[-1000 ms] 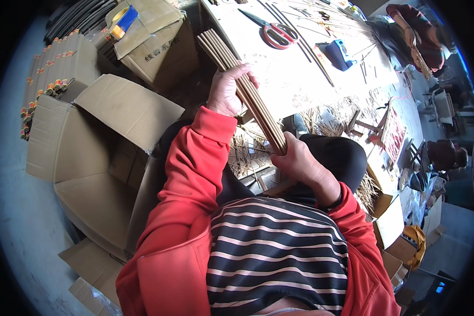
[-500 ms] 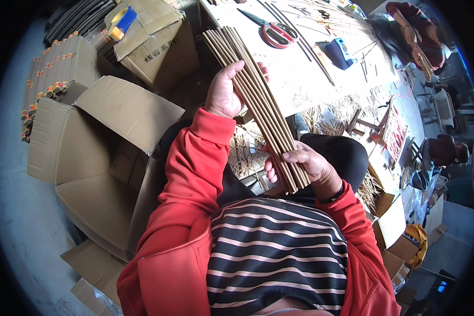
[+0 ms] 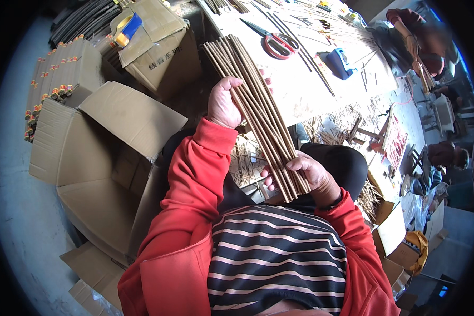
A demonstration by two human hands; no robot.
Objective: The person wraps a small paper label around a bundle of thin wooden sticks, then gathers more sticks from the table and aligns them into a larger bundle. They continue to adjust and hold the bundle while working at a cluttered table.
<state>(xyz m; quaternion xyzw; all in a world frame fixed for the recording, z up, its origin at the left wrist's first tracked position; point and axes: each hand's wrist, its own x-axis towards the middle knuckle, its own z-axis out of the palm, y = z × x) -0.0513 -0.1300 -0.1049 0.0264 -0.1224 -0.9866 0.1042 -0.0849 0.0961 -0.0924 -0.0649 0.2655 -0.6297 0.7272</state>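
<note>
Head view. The left hand (image 3: pixel 224 102) grips the upper part of a bundle of long tan sticks (image 3: pixel 258 110), fingers wrapped round it. The right hand (image 3: pixel 306 174) is closed on the lower end, thumb across the front. The bundle slants from upper left to lower right in front of the chest, fanned flat, its top end over the near edge of the table (image 3: pixel 305 89).

Packages: an open brown carton (image 3: pixel 105 168) stands at the left, flaps spread, just beside the red left sleeve. Behind it sits a closed carton (image 3: pixel 160 50) with dark printing on its side and a blue-and-yellow tape roll (image 3: pixel 127 29) on top. Left of that, a stack of long narrow boxes (image 3: pixel 55 81) lies side by side, pale, with small orange and red marks at the ends. Flat cardboard pieces (image 3: pixel 92 276) lie on the floor at lower left. More small cartons (image 3: pixel 397 242) stand at lower right, with a yellow thing beside them.

On the table: red-handled scissors (image 3: pixel 276 42), a blue tape dispenser (image 3: pixel 341 60), and loose sticks scattered about. Short stick offcuts (image 3: pixel 247 163) lie below the table edge, behind the bundle. Another person (image 3: pixel 424 45) works at the far side of the table, top right, and another sits at the right rim.
</note>
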